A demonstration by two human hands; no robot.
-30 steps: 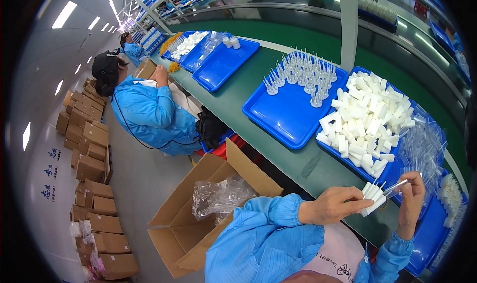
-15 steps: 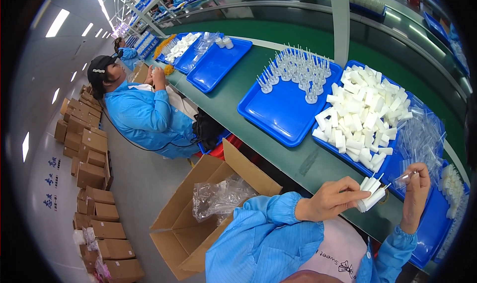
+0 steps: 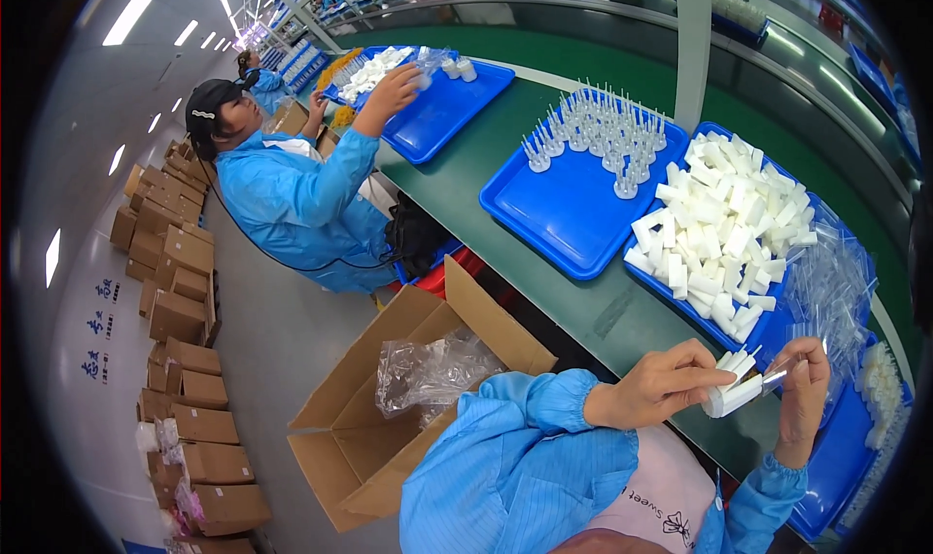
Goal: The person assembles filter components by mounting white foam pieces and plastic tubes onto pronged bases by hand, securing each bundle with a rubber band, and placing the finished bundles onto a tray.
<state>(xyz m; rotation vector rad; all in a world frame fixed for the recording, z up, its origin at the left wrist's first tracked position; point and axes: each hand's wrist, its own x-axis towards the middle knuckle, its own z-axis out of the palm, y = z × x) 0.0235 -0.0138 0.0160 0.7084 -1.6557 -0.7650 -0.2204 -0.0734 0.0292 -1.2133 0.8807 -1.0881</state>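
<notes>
My left hand (image 3: 653, 391) is closed around a white part (image 3: 731, 398) with several white cylindrical pieces and thin pins standing out of it. Between the fingertips of my right hand (image 3: 807, 398) is a small clear plastic sleeve (image 3: 775, 379), its end against one of the white pieces. Whether it has slipped over that piece I cannot tell. Just beyond my hands lies a heap of white cylindrical pieces (image 3: 724, 228), and to its right a pile of clear plastic sleeves (image 3: 831, 277).
A blue tray (image 3: 554, 233) farther left bears several clear parts with upright pins (image 3: 607, 136). Small whitish parts (image 3: 884, 384) fill a tray at the far right. Beside me stands an open carton (image 3: 364, 457) with plastic bags. A co-worker (image 3: 292, 204) sits to the left.
My right hand has come closer to the left, bringing the clear sleeve against the white part, which has tilted. The co-worker's arm has reached out over the trays. The view has shifted slightly.
</notes>
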